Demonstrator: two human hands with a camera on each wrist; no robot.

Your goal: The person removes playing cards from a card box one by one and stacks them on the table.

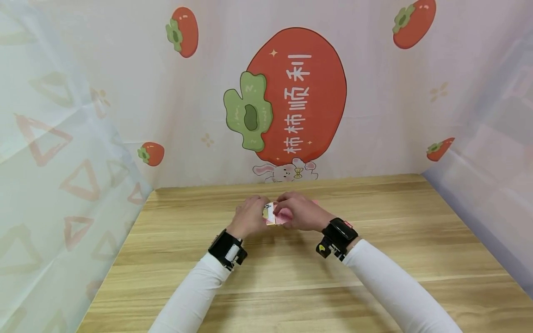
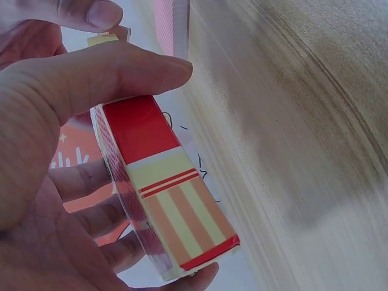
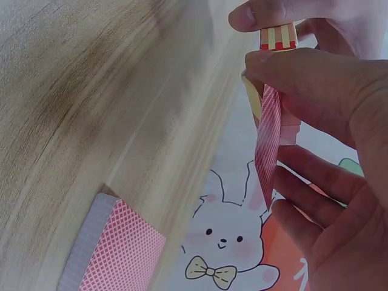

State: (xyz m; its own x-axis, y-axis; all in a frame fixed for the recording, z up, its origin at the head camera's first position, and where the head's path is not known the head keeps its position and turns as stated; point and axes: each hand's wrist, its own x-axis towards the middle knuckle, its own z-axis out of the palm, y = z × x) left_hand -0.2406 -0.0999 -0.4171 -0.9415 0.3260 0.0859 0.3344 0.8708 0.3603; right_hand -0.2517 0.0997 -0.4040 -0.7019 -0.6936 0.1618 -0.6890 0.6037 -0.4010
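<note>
My left hand grips a card box with red, cream and orange-striped sides. In the left wrist view the thumb lies across its narrow side, and the other fingers are behind it. At the box's other end, the right hand pinches a red-patterned playing card between thumb and fingers; whether it is one card or several cannot be told. Beside it a cream flap sticks out. A white part with a letter A shows between the hands in the head view. The box's opening is mostly hidden by fingers.
A stack of red-backed cards rests on the wooden table, just beyond the right hand. Behind the table's far edge hangs a white curtain with persimmon and rabbit prints. Both wrists wear black camera straps.
</note>
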